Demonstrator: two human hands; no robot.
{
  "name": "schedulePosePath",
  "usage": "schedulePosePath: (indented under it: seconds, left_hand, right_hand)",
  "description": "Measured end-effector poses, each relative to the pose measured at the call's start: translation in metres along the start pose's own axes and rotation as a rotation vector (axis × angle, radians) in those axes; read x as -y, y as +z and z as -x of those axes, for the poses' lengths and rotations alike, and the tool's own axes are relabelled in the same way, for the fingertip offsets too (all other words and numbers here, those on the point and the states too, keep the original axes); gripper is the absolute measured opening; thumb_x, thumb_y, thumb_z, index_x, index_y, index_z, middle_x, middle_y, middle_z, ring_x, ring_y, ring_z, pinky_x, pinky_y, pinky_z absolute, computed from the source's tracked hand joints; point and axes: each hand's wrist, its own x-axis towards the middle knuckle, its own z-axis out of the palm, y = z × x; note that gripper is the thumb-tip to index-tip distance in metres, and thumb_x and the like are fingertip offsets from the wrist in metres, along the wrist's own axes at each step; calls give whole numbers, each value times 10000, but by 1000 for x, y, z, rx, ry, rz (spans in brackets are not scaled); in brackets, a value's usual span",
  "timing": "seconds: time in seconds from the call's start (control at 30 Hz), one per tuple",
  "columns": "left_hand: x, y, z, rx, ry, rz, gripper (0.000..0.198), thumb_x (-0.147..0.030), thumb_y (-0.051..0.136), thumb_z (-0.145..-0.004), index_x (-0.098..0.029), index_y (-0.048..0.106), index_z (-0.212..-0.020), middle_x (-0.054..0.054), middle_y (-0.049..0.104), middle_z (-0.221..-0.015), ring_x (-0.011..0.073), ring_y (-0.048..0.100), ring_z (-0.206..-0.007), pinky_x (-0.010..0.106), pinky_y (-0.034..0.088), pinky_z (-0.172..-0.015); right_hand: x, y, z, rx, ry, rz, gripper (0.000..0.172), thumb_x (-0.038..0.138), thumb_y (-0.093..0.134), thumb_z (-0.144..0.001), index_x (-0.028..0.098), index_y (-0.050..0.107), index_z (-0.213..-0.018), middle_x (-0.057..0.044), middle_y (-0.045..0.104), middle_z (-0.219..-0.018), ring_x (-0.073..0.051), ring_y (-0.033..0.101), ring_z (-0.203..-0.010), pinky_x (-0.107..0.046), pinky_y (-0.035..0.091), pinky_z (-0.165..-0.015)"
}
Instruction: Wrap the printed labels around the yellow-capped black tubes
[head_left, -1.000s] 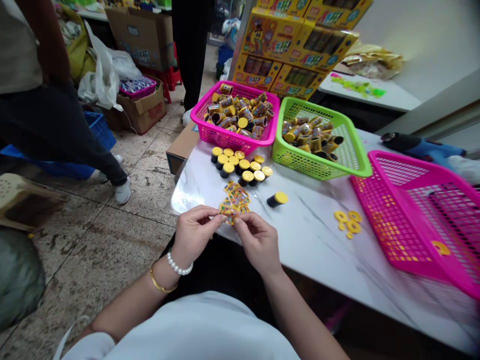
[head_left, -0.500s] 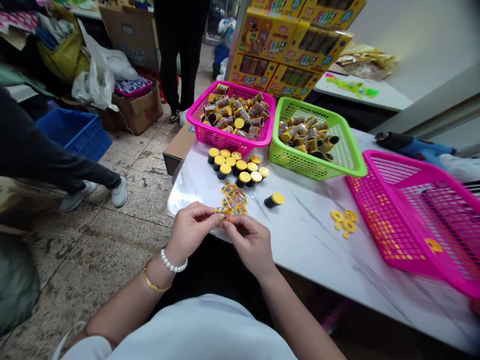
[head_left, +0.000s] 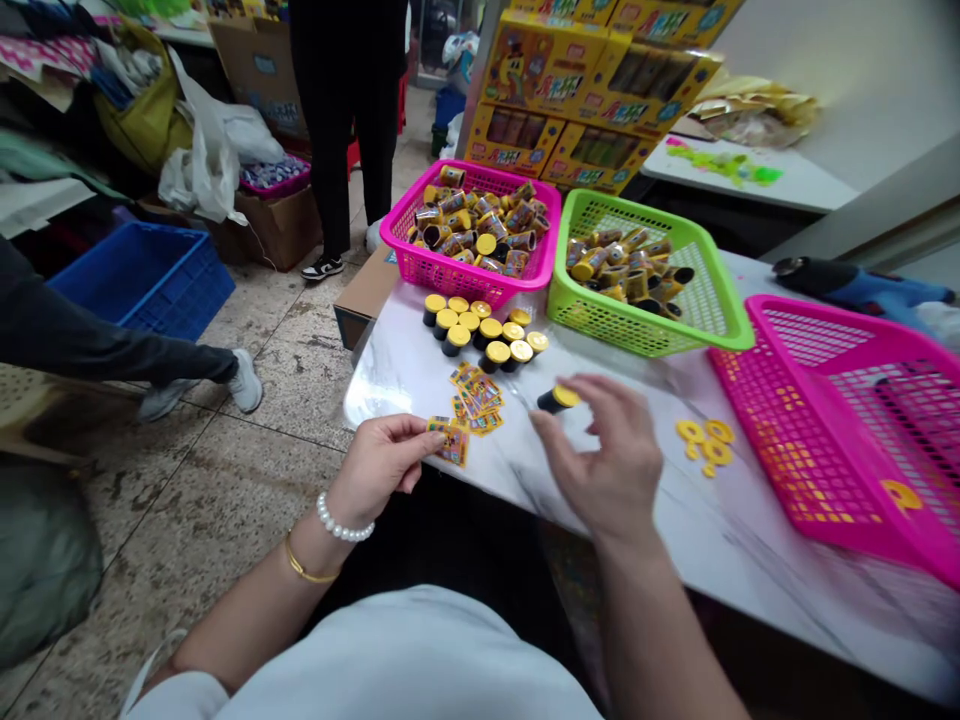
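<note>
Between the thumb and fingers of my left hand (head_left: 386, 455) is a printed sticker (head_left: 451, 442), yellow and orange, held over the table's front edge. My right hand (head_left: 606, 455) is spread, thumb and fingers apart, around a black tube with a yellow cap (head_left: 556, 400); I cannot tell whether it touches the tube. A loose pile of similar stickers (head_left: 478, 395) lies just beyond my left hand. Behind the pile stands a group of black tubes with yellow caps (head_left: 487, 330). Several yellow ring-shaped pieces (head_left: 705, 442) lie to the right of my right hand.
A pink basket (head_left: 409, 262) and a green basket (head_left: 637, 338) hold many labelled tubes. Another pink basket (head_left: 795, 450) is at right, beside a blue tool (head_left: 847, 285). Yellow boxes (head_left: 562, 80) are stacked behind. Two other people stand or walk left, near a blue crate (head_left: 165, 290).
My right hand has left the sticker and moved right to the lone capped tube, its fingers opening. My left hand keeps the sticker. The person at left and the one behind have shifted.
</note>
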Motion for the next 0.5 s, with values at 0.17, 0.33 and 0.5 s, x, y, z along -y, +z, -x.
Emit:
schedulePosePath:
  seconds: [0.17,0.33,0.5]
  left_hand:
    - [2,0,-4,55,-121,165,352,-326,840,-623,-160,532,-664,-59,506,-437,25,371,-339,124,161,-329]
    - [2,1,-8,99,-194,271,386,-274,849,-591,-164,483,-645,-34,556,-510,7,359,-344,121,120,-318]
    - [-1,6,-9,108,-212,283,411,-303,886,-554,-149,516,-644,-80,459,-469,11,384,-336,108,117,-299]
  right_hand:
    - [-37,-9,-13,153,97,92,215,314,642,-839,190,725,-993,-106,704,-977,-237,641,-817,-432,528,-823]
    - [0,-13,3,211,535,-736,334,365,754,-780,217,722,-1078,-37,703,-861,-158,615,-653,-317,538,-643]
    - [30,-7,10,309,641,-1137,301,328,837,-732,260,773,-1018,-26,740,-924,-157,650,-740,-280,553,-683]
